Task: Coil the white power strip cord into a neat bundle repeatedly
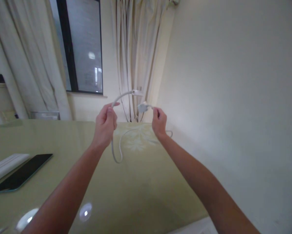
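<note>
My left hand (106,123) is closed around a white cable (121,96), held up above the table. From its grip the cable arcs up and right to a small white end piece (137,93), whose exact kind is too blurred to tell. My right hand (159,119) pinches a cable just behind a white plug (143,107), which points left. The plug sits slightly below and right of the end piece, apart from it. Below the left hand the cable hangs in a loop (118,162) and runs right behind the right wrist, where a bend (170,133) shows.
A green glossy table (136,188) reaches the wall (229,81) on the right. At left lie a black tablet-like slab (23,172) and a long white object (7,165). A white item (194,227) shows at the bottom edge. Curtains (143,48) and a window (84,45) stand behind.
</note>
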`<state>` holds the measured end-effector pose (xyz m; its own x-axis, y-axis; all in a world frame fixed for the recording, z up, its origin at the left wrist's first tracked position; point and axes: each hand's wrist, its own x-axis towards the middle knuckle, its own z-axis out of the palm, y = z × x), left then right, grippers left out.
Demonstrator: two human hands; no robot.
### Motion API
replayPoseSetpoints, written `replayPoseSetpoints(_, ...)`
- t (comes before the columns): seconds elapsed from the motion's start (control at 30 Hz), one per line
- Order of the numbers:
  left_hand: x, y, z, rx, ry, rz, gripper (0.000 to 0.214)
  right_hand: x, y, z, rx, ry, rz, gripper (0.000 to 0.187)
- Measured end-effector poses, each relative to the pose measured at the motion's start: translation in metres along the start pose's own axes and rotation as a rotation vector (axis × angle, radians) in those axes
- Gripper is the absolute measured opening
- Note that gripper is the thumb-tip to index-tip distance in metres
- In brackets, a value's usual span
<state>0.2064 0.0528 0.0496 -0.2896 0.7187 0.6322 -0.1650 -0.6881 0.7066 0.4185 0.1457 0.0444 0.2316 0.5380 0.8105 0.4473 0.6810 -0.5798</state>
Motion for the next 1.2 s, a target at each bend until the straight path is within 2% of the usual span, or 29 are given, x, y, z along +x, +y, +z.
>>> replayPoseSetpoints(0.07, -0.014, -0.009, 0.015, -0.008, -0.056, -0.036, 0.041, -0.045, -0.001, 0.019, 0.217, -0.027, 0.156, 0.035)
replayPoseSetpoints(0.13, -0.024, -0.015, 0.023, -0.005, -0.111, -0.063, 0.04, -0.073, -0.009, 0.035, 0.439, -0.028, 0.328, 0.033)
replayPoseSetpoints(0.2, -0.031, -0.019, 0.025, 0.011, -0.134, -0.086, 0.035, -0.088, -0.021, 0.047, 0.659, -0.049, 0.496, 0.035)
replayPoseSetpoints(0.27, -0.037, -0.023, 0.024, 0.046, -0.119, -0.127, 0.031, -0.095, -0.033, 0.055, 0.853, -0.065, 0.604, 0.035)
replayPoseSetpoints(0.33, -0.04, -0.026, 0.022, 0.073, -0.083, -0.201, 0.03, -0.099, -0.041, 0.059, 1.002, -0.096, 0.623, 0.035)
replayPoseSetpoints(0.4, -0.041, -0.029, 0.022, 0.039, -0.025, -0.28, 0.031, -0.102, -0.044, 0.061, 1.089, -0.169, 0.568, 0.037)
replayPoseSetpoints(0.47, -0.04, -0.031, 0.023, -0.055, 0.061, -0.328, 0.035, -0.103, -0.043, 0.061, 1.125, -0.248, 0.493, 0.039)
replayPoseSetpoints(0.53, -0.038, -0.033, 0.023, -0.131, 0.093, -0.385, 0.044, -0.103, -0.042, 0.06, 1.124, -0.278, 0.462, 0.035)
replayPoseSetpoints(0.67, -0.033, -0.035, 0.019, -0.192, -0.056, -0.602, 0.049, -0.1, -0.04, 0.058, 0.986, -0.246, 0.525, 0.048)
replayPoseSetpoints(0.73, -0.032, -0.034, 0.018, -0.221, -0.081, -0.649, 0.048, -0.097, -0.04, 0.055, 0.965, -0.265, 0.535, 0.045)
replayPoseSetpoints(0.87, -0.032, -0.03, 0.018, -0.268, -0.045, -0.585, 0.048, -0.087, -0.041, 0.047, 1.053, -0.329, 0.605, 0.04)
replayPoseSetpoints(0.97, -0.034, -0.029, 0.021, -0.204, -0.021, -0.436, 0.048, -0.079, -0.037, 0.044, 1.015, -0.307, 0.732, 0.047)
replayPoseSetpoints(1.1, -0.038, -0.034, 0.021, 0.115, 0.019, -0.211, 0.036, -0.08, -0.028, 0.05, 0.907, -0.291, 0.82, 0.053)
replayPoseSetpoints(1.2, -0.039, -0.036, 0.016, 0.382, 0.038, -0.073, 0.025, -0.085, -0.025, 0.054, 0.823, -0.266, 0.696, 0.048)
